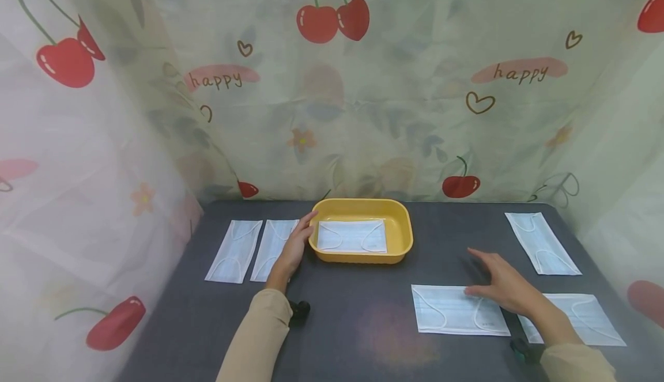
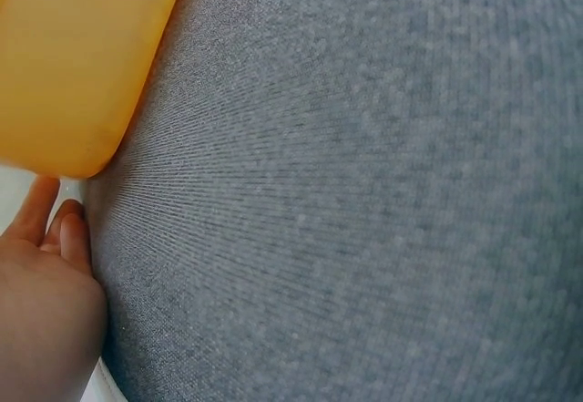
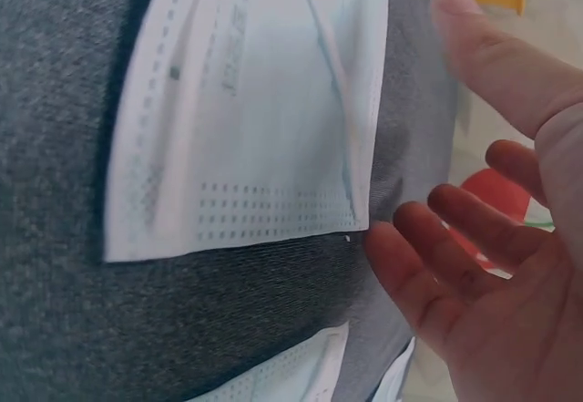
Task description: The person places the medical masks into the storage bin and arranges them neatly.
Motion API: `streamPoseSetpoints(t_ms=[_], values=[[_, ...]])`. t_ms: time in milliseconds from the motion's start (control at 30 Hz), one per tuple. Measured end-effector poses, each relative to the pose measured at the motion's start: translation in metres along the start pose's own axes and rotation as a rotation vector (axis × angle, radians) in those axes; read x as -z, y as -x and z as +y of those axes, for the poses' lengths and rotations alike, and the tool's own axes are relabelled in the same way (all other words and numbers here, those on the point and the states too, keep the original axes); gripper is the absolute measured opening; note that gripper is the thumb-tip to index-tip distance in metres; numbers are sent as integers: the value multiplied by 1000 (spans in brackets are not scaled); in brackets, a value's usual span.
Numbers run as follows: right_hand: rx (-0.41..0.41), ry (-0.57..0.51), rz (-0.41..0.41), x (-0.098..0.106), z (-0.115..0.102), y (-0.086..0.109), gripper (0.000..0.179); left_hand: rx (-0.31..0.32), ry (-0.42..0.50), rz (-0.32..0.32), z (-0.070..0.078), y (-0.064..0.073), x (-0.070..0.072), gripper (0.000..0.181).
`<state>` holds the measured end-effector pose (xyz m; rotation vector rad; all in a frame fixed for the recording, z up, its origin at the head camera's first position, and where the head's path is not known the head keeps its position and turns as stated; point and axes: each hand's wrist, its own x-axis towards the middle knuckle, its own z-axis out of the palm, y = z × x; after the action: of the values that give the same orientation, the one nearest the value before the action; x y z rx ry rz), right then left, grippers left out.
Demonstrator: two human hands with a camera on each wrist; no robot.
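A yellow plastic basket (image 1: 358,258) stands at the table's far side with one light blue face mask (image 1: 353,237) lying flat in it. My left hand (image 1: 294,248) rests against the basket's left rim, fingers extended; in the left wrist view the basket's side (image 2: 82,65) rises just beyond the fingers (image 2: 35,209). My right hand (image 1: 505,284) hovers over a face mask (image 1: 456,313) on the near right of the table. Its thumb and fingers are spread, holding nothing. In the right wrist view that mask (image 3: 264,119) lies beside the fingertips (image 3: 387,242).
Two masks (image 1: 233,249) lie side by side left of the basket, one partly behind the left hand. Another mask (image 1: 542,244) lies at the far right, and one more (image 1: 591,318) sits partly under the right forearm. A cherry-print curtain (image 1: 332,111) encloses the dark grey table (image 1: 337,318).
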<state>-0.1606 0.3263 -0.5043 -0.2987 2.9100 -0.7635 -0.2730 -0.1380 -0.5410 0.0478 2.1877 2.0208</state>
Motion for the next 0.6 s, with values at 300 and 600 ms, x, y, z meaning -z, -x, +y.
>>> streamPoseSetpoints(t_ms=[300,600], values=[[-6,-12,-28,0,5,5,98,-3,2,-2,0,0,-1,50],[-55,20,-86,7,7,7,74,7,-8,10,1,1,-1,50]])
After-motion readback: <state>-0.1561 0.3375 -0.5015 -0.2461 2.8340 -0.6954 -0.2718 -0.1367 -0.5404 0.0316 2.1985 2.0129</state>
